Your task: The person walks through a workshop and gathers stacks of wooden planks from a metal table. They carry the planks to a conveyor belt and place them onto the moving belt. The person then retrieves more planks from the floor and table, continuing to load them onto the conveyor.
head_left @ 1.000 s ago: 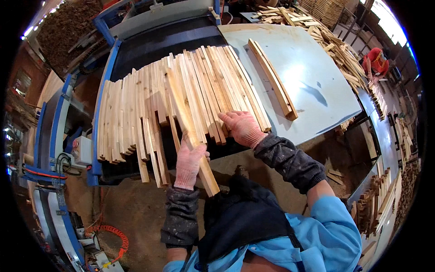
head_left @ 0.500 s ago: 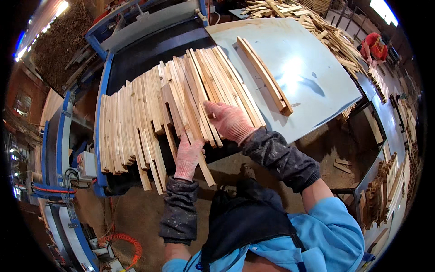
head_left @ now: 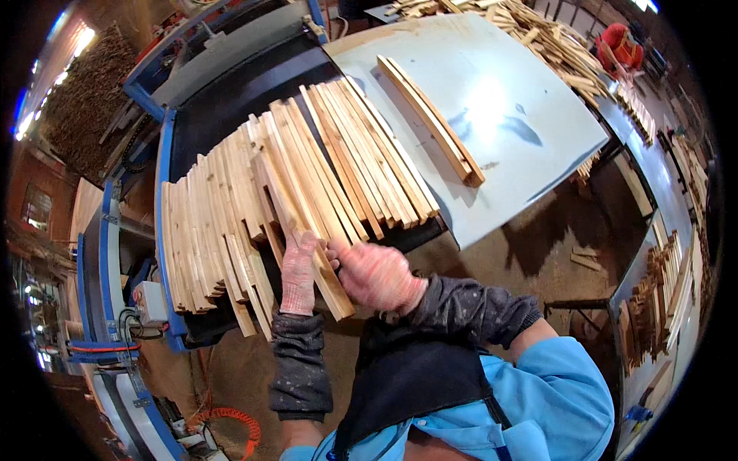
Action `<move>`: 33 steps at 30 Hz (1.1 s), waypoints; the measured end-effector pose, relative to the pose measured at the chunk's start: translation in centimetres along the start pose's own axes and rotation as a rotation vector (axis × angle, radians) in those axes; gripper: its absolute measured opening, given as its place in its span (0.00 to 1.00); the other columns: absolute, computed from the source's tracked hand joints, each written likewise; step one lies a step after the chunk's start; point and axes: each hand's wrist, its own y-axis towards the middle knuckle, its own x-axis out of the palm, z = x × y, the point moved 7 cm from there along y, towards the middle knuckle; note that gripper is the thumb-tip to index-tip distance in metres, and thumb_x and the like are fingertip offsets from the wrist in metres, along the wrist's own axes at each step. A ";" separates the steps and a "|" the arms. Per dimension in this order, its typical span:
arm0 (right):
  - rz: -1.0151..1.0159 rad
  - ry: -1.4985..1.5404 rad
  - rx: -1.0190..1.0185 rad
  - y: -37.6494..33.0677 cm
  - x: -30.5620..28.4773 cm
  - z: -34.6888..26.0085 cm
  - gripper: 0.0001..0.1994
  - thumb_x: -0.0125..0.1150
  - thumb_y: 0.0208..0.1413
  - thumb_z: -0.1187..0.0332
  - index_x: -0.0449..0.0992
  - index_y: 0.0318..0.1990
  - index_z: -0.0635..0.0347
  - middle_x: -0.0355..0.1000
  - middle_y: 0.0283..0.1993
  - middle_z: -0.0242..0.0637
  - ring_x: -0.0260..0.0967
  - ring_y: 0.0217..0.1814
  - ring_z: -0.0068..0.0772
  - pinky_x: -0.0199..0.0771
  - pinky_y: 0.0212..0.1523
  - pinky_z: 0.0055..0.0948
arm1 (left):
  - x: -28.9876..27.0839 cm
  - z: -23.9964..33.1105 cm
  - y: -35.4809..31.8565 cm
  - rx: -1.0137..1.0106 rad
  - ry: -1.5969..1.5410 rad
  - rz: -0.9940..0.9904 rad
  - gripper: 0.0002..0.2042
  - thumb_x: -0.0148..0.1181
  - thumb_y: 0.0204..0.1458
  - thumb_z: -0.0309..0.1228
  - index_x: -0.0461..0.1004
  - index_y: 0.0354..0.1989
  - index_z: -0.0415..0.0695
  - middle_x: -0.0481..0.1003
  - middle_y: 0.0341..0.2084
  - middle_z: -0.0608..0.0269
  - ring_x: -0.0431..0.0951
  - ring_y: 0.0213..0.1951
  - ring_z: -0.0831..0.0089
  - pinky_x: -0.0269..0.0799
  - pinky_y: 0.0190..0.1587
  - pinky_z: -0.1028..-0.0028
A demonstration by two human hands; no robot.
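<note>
A row of long pale wood strips (head_left: 223,207) lies side by side on the black belt of a blue-framed machine. My left hand (head_left: 298,273), in a pinkish-white knit glove, is closed on the near end of a wood strip (head_left: 329,288) that juts out past the others. Just right of it, my right hand (head_left: 378,278), gloved alike and a little blurred, has its fingers curled at the near ends of the neighbouring strips. Its fingertips touch a strip end there; how firm the hold is stays hidden.
On the grey metal table (head_left: 538,115) to the right lie two strips (head_left: 434,123) together. A heap of wood pieces (head_left: 530,38) covers its far side. A person in red (head_left: 619,50) works at the far right. Left stands a blue machine frame (head_left: 165,192).
My right hand has come back from the top of the strips to their near ends, beside my left hand. The strips between my hands have shifted slightly, and the whole view has tilted.
</note>
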 end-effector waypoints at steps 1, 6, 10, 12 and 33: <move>-0.066 0.015 -0.110 -0.9 0.6 -1.5 0.28 0.61 0.66 0.61 0.64 0.70 0.59 0.74 0.37 0.41 0.78 0.33 0.45 0.80 0.30 0.43 | -0.5 -0.7 0.4 0.005 -0.036 0.019 0.24 0.61 0.69 0.45 0.65 0.62 0.41 0.75 0.42 0.58 0.81 0.34 0.70 0.85 0.35 0.70; -0.138 0.376 -0.268 -2.7 0.1 -2.3 0.32 0.62 0.67 0.52 0.65 0.71 0.60 0.74 0.51 0.49 0.76 0.53 0.56 0.80 0.51 0.50 | -2.3 -2.5 1.2 -0.121 -0.284 0.038 0.23 0.64 0.64 0.34 0.64 0.63 0.41 0.76 0.39 0.52 0.83 0.34 0.64 0.87 0.34 0.67; 0.114 0.066 0.110 -2.5 0.2 3.7 0.27 0.58 0.68 0.62 0.67 0.71 0.60 0.77 0.57 0.48 0.78 0.57 0.52 0.81 0.52 0.48 | -2.1 -2.3 1.0 -0.078 -0.153 0.069 0.22 0.57 0.63 0.33 0.65 0.65 0.40 0.79 0.37 0.50 0.84 0.33 0.62 0.86 0.36 0.65; -0.043 -0.097 0.292 -1.2 0.9 6.3 0.27 0.55 0.67 0.68 0.65 0.73 0.59 0.76 0.57 0.45 0.79 0.56 0.51 0.82 0.50 0.48 | -1.4 -1.4 0.6 -0.071 -0.068 0.070 0.23 0.60 0.61 0.39 0.69 0.60 0.38 0.79 0.34 0.53 0.83 0.31 0.64 0.84 0.35 0.67; 0.040 -0.133 0.045 0.6 -5.4 -5.2 0.23 0.66 0.55 0.65 0.77 0.59 0.55 0.74 0.33 0.37 0.79 0.34 0.44 0.80 0.32 0.44 | -0.2 -2.0 1.2 -0.060 -0.190 -0.086 0.30 0.67 0.64 0.40 0.67 0.70 0.40 0.78 0.50 0.54 0.78 0.55 0.66 0.80 0.55 0.66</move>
